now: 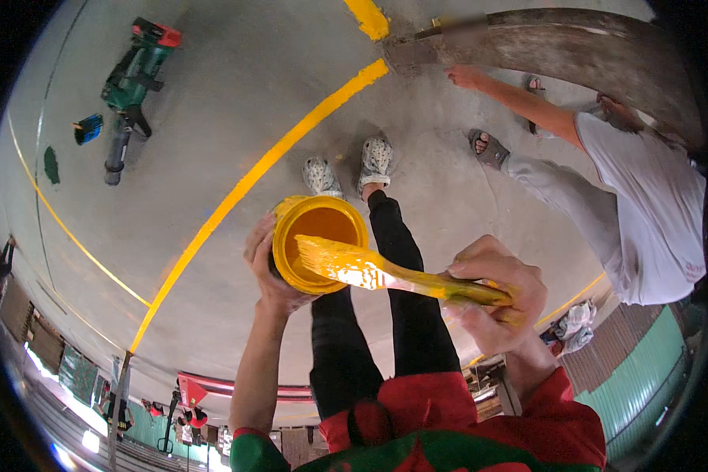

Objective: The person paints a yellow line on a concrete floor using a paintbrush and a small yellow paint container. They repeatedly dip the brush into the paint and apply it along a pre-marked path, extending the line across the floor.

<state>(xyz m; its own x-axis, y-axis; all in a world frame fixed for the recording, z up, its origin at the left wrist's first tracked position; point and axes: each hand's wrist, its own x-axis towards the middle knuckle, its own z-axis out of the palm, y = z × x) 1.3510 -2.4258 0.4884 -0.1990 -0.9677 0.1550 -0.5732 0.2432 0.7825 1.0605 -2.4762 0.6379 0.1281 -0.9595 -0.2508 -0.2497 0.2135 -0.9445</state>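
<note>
My left hand (pixel 269 263) is wrapped round the side of a yellow paint can (pixel 282 259), whose mouth faces up and shows orange-yellow paint inside. In my right hand (pixel 499 295) is a paintbrush (pixel 401 277), gripped by its paint-smeared handle. Its bristles, coated in wet yellow paint, point left and lie over the can's opening. Whether the bristles touch the can's rim I cannot tell. Below the can, a yellow painted line (pixel 236 195) curves across the grey floor (pixel 236 86).
At the upper left lies a green and black power tool (pixel 138 75), beside a small dark blue object (pixel 88 129). On the right a person in a white shirt (pixel 645 189) crouches, one hand by a long worn board (pixel 574 47). My feet (pixel 376 161) stand near the line.
</note>
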